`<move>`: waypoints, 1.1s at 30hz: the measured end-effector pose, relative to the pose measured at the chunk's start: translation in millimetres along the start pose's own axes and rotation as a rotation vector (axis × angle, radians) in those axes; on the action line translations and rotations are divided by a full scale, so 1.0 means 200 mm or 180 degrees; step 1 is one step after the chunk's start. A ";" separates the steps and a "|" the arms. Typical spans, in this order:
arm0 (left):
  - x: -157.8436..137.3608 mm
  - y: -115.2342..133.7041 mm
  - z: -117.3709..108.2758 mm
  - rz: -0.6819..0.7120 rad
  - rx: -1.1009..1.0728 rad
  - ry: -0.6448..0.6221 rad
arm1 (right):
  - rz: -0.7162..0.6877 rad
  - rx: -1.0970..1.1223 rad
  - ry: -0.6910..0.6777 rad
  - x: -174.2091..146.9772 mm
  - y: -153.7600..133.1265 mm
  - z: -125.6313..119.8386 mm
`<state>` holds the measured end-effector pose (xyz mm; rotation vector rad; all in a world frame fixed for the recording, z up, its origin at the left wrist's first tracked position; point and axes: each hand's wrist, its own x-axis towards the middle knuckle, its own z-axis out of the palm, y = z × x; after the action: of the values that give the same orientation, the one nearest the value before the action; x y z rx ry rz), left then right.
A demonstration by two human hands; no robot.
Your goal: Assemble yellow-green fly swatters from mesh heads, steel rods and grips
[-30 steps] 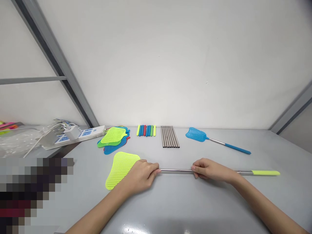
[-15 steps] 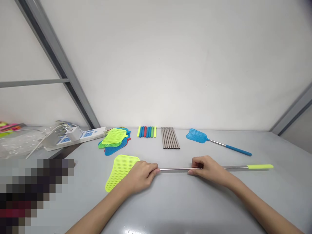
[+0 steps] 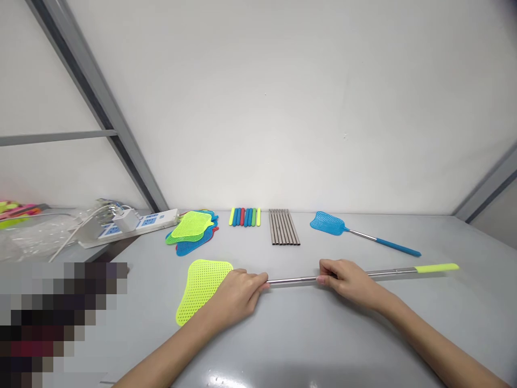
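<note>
A yellow fly swatter (image 3: 204, 280) with a perforated head, a metal telescopic rod and a yellow grip lies across the front of the table, its rod drawn out long. My left hand (image 3: 242, 291) is closed around the rod close to the swatter head, hiding the joint between them. Farther right, my right hand (image 3: 343, 280) pinches the same rod around its middle, fingers curled over it. Bare metal shows between the hands, and the yellow grip (image 3: 437, 268) sticks out beyond my right hand, tilted slightly up to the right.
Behind lie a pile of swatter heads (image 3: 194, 225), a row of coloured grips (image 3: 245, 217), several metal rods (image 3: 284, 227) and a blue fly swatter (image 3: 328, 223). At left are a power strip (image 3: 161, 220), plastic bags (image 3: 44, 234) and a blurred-out dark shape (image 3: 48, 323).
The swatter's grip end has tilted slightly upward and right. My right hand has closed more firmly around the rod; the left keeps its hold. The view has shifted slightly.
</note>
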<state>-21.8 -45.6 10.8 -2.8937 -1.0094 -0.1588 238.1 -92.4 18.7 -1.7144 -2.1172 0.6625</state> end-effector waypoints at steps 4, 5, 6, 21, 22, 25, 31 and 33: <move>0.00 0.01 -0.01 0.0038 -0.0033 0.0042 | -0.0060 -0.0094 -0.0136 0.00 -0.01 0.01; 0.00 0.01 -0.01 0.0049 -0.0051 0.0032 | -0.0079 -0.0109 -0.0184 0.00 -0.01 0.02; 0.00 0.01 -0.02 0.0058 -0.0067 0.0016 | -0.0102 -0.0106 -0.0234 0.00 -0.01 0.02; 0.02 0.00 -0.01 -0.0009 -0.0213 -0.0064 | -0.0104 -0.0106 -0.0292 0.00 -0.03 0.02; 0.02 0.00 -0.01 -0.0015 -0.0229 -0.0058 | -0.0095 -0.0062 -0.0282 0.00 -0.03 0.02; 0.02 0.00 -0.01 -0.0029 -0.0313 -0.0006 | -0.0110 0.0082 -0.0234 0.00 -0.02 0.01; 0.03 0.01 -0.02 -0.0179 -0.0500 0.0026 | 0.0115 0.0016 -0.0085 0.01 0.03 -0.02; 0.03 0.01 -0.02 -0.0213 -0.0492 0.0036 | 0.0183 -0.0001 0.0027 0.01 0.04 -0.03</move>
<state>-17.3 -43.8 15.4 -2.9928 -1.1412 -0.2683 248.0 -87.8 18.6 -1.7811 -2.0692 0.6700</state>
